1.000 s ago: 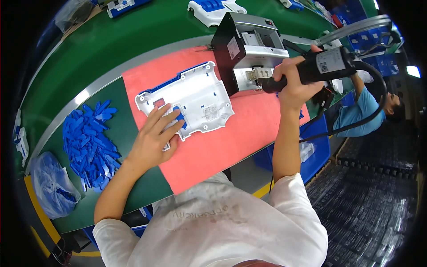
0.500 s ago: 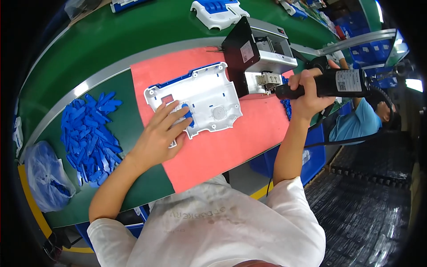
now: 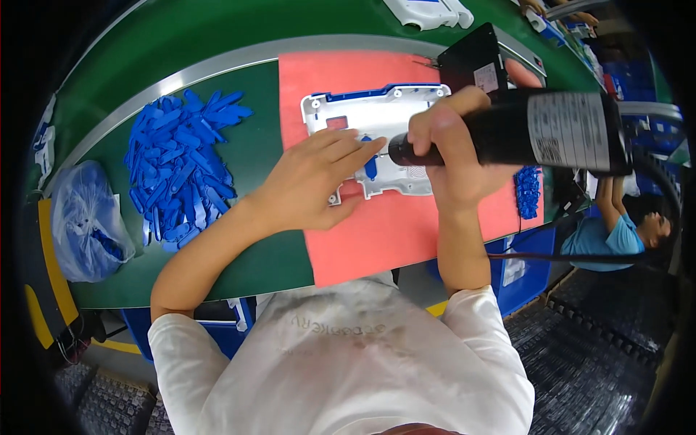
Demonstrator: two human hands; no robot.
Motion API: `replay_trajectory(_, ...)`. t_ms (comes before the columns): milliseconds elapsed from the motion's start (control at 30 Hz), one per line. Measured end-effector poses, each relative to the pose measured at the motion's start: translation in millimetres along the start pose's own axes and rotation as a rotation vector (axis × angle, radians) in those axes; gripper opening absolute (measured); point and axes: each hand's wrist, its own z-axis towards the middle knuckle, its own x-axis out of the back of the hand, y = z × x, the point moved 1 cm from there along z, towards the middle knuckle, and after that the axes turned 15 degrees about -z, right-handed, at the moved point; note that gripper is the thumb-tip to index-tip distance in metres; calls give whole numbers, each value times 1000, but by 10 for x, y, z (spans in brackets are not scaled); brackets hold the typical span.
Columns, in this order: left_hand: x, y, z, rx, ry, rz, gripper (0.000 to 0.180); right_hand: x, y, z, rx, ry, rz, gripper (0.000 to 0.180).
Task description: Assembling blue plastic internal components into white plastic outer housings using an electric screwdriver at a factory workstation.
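A white plastic housing [image 3: 395, 177] lies with its hollow side up on a pink mat, a blue strip along its far edge. Set inside it is a small blue plastic piece [image 3: 370, 168]. My left hand [image 3: 315, 174] rests over the housing's left part, fingers stretched out, fingertips beside the blue piece. In my right hand [image 3: 457, 145] is a black electric screwdriver [image 3: 507, 130], its fingers wrapped round the body. The screwdriver is held nearly level above the housing, its tip pointing left at the blue piece. Whether the tip touches is too small to tell.
A heap of blue plastic pieces [image 3: 181, 167] lies left of the pink mat [image 3: 348, 254], beside a clear plastic bag [image 3: 87, 217]. Behind my right hand stands a black box-shaped machine [image 3: 471, 61]. Small blue parts [image 3: 528, 192] lie at the right. Another person [image 3: 616, 232] is farther right.
My right hand has brought the screwdriver left from beside the machine to above the housing. My left hand stays on the housing. The whole view has shifted.
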Motion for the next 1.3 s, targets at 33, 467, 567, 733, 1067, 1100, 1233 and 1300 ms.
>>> replay_trajectory(33, -1, -11, 6, 8, -1, -25, 62, -14, 55, 4, -7, -2, 4, 67)
replay_trajectory(467, -55, -43, -21, -28, 50, 3, 50, -81, 161, -75, 46, -61, -116, 60)
replay_trajectory(567, -61, -55, -39, -20, 53, 9, 48, -82, 205, -152, 58, -79, -125, 61)
replay_trajectory(733, -81, -77, -50, 20, 87, -38, 47, -7, 178, -338, -22, -54, -178, 49)
replay_trajectory(1067, -77, -65, -21, -42, 103, -24, 47, 72, 176, -295, 190, -219, -309, 57)
replay_trajectory(1100, -76, -64, -17, -29, 90, -32, 46, 79, 161, -291, 182, -207, -294, 57)
replay_trajectory(1233, -45, -75, -53, -51, 36, -34, 43, 216, 102, -295, 172, -119, -418, 58)
replay_trajectory(1300, -26, -82, -86, -80, -11, -23, 42, 344, -21, -223, 54, 292, 45, 63)
